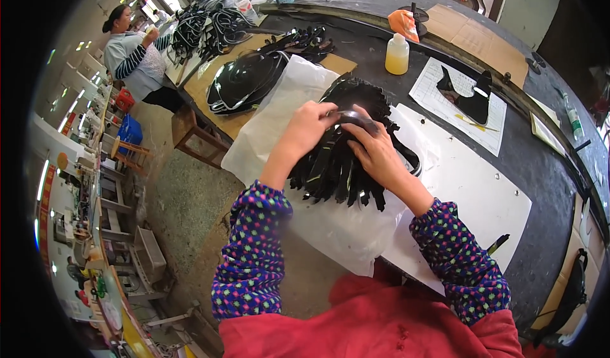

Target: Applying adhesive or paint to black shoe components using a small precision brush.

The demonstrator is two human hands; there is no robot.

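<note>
Both the left hand (309, 124) and right hand (375, 151) pinch one black strip (351, 116) above the fanned pile of strips (337, 161) near the worktable's (546, 186) front edge; a tug could likely drag neighbouring strips off the white sheet (330, 228); they overlap loosely.

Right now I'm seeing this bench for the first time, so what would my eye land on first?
First, the fan of glossy black strips piled on white sheets at the table's near edge, with the left hand and right hand both on a strip on top. Next, the yellowish squeeze bottle behind it, and another person working at far left.
</note>
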